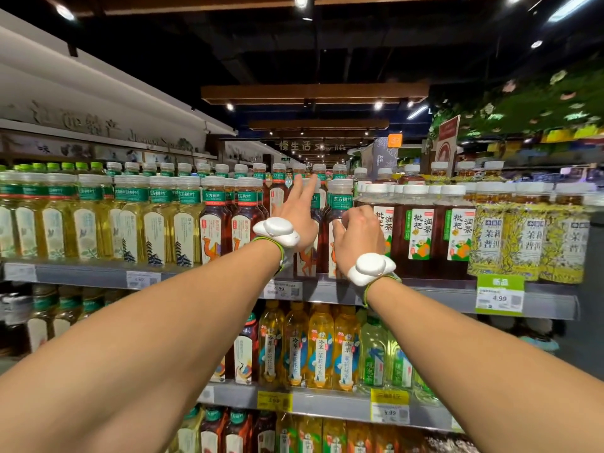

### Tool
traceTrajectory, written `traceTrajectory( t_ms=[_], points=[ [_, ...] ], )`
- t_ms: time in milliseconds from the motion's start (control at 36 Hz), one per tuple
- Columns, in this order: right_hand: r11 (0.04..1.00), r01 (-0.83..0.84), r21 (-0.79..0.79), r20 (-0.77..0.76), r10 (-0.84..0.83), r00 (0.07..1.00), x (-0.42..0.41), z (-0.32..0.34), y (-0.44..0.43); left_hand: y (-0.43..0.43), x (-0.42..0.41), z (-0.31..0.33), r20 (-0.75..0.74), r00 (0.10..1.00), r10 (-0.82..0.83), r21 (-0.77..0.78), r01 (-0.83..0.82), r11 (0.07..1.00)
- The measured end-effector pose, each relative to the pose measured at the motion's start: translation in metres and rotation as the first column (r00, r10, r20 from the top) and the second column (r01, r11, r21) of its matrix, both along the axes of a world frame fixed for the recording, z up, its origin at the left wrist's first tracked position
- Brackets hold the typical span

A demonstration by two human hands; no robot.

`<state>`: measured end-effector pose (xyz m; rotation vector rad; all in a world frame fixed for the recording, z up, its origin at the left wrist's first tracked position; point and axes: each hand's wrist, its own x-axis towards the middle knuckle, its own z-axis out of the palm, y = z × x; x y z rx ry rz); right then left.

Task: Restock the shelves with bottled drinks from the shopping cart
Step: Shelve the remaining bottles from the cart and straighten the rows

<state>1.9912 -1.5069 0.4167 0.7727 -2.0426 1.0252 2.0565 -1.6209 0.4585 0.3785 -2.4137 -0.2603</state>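
Observation:
Both my arms reach up to the top shelf [425, 292], each wrist wearing a white tracker. My left hand [299, 217] is flat with its fingers straight, pointing up between the dark red tea bottles [215, 230] in the shelf's middle rows; a bottle stands behind it. My right hand [358, 238] is curled round a dark tea bottle with a green neck label and white cap [341, 199], which stands upright at the shelf front. The hand hides the bottle's lower half. The shopping cart is out of view.
Pale green tea bottles [85, 220] fill the shelf to the left. Brown loquat tea bottles [421, 230] and yellow-wrapped bottles [523, 237] stand to the right. A green price tag [499, 294] hangs off the rail. Yellow drinks [320, 348] line the shelf below.

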Motion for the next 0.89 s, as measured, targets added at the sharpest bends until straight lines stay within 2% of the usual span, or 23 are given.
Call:
traceTrajectory(
  t_ms=[167, 306, 361, 444, 639, 778, 889],
  points=[
    [1.000, -0.006, -0.029, 0.044, 0.007, 0.999, 0.025, -0.017, 0.007, 0.017, 0.034, -0.027, -0.144, 0.989, -0.045, 0.167, 0.069, 0.984],
    [0.999, -0.047, -0.022, 0.096, 0.049, 0.994, 0.066, -0.038, 0.019, 0.023, 0.080, -0.060, -0.122, 0.991, -0.059, 0.219, 0.085, 0.972],
    [0.992, -0.110, -0.063, 0.085, 0.116, 0.990, 0.078, -0.047, 0.021, 0.024, 0.091, -0.077, -0.115, 0.992, -0.047, 0.245, 0.074, 0.967],
    [0.990, -0.114, -0.080, 0.136, 0.124, 0.983, 0.111, -0.072, 0.022, 0.024, 0.122, -0.112, -0.063, 0.996, -0.060, 0.285, 0.076, 0.956],
    [0.990, -0.140, -0.023, 0.252, 0.141, 0.958, 0.183, -0.135, 0.022, 0.022, 0.168, -0.175, -0.117, 0.992, -0.055, 0.374, 0.096, 0.922],
    [0.988, -0.116, 0.100, 0.398, 0.067, 0.915, 0.229, -0.207, 0.035, 0.037, 0.216, -0.255, -0.027, 0.998, -0.057, 0.514, 0.063, 0.856],
    [0.990, -0.124, 0.069, 0.442, 0.081, 0.893, 0.239, -0.220, 0.042, 0.041, 0.224, -0.276, 0.005, 0.998, -0.064, 0.509, 0.053, 0.859]
  ],
)
